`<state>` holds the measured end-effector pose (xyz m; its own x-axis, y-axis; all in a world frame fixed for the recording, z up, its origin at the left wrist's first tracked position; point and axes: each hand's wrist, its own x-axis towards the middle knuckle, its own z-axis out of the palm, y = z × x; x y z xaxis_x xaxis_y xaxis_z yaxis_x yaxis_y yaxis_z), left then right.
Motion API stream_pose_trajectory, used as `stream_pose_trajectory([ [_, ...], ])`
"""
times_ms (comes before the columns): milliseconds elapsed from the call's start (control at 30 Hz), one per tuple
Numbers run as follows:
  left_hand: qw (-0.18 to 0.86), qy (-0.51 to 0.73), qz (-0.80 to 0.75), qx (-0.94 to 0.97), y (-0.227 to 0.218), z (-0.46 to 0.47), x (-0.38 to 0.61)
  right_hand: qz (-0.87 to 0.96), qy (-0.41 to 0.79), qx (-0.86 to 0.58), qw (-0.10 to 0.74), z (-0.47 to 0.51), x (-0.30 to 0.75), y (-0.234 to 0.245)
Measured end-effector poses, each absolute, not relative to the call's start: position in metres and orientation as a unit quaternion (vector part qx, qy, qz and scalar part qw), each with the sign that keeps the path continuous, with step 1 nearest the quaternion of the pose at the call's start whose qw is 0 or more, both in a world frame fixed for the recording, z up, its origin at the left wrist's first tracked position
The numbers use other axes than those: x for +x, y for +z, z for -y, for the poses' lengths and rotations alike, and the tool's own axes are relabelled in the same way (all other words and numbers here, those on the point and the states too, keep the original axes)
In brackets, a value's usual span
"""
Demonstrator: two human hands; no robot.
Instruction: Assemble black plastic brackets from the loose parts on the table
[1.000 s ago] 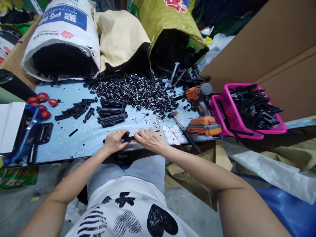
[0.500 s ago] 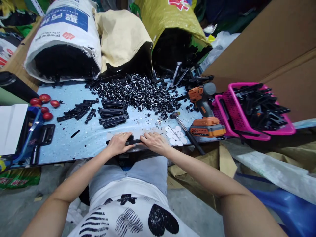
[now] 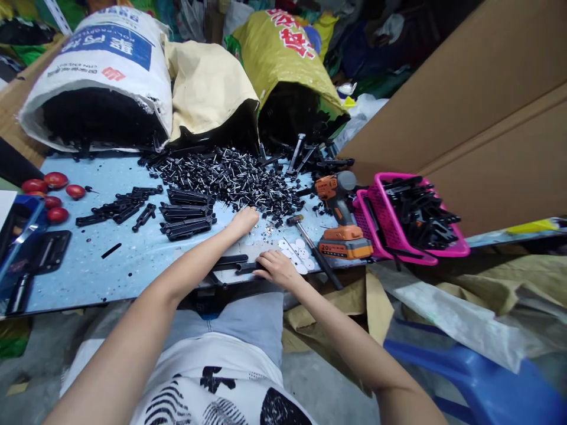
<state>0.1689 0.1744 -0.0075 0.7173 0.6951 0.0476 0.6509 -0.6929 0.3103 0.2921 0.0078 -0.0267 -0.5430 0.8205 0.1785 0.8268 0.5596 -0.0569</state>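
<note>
My left hand point(image 3: 244, 221) reaches forward to the near edge of a pile of small black pins with metal shafts point(image 3: 230, 174); its fingers are bent down onto the pile, and what they hold is hidden. My right hand point(image 3: 275, 267) rests at the table's front edge, fingers curled on the end of a long black plastic part point(image 3: 233, 263) lying flat there. White round discs point(image 3: 296, 251) lie just right of that hand.
Stacked black plastic bars point(image 3: 186, 211) and loose black pieces point(image 3: 119, 208) lie to the left. An orange cordless drill point(image 3: 339, 215), a hammer point(image 3: 310, 245) and a pink basket point(image 3: 392, 227) of black parts stand right. Three open sacks point(image 3: 101, 71) line the back. Red fruits point(image 3: 48, 188) sit far left.
My left hand let go of the black part and moved forward to the pin pile. My right hand stayed on the part. The view shifted right and down.
</note>
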Motion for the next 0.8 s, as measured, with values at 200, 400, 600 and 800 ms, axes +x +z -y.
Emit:
stream_pose_trajectory([
  [200,0.175,0.252,-0.402,0.862,0.01,-0.139,0.103,0.726,-0.047,-0.68,0.091,-0.055,0.323,-0.015],
  [400,0.398,0.453,-0.501,0.62,-0.002,-0.068,0.01,0.691,-0.019,-0.723,0.013,-0.09,0.333,-0.027],
  [600,0.443,0.483,-0.521,0.546,-0.026,-0.044,-0.002,0.684,0.001,-0.729,-0.014,-0.085,0.322,-0.017],
  [800,0.193,0.474,-0.472,0.718,-0.031,-0.037,-0.007,0.695,-0.017,-0.719,0.013,-0.079,0.317,-0.007],
])
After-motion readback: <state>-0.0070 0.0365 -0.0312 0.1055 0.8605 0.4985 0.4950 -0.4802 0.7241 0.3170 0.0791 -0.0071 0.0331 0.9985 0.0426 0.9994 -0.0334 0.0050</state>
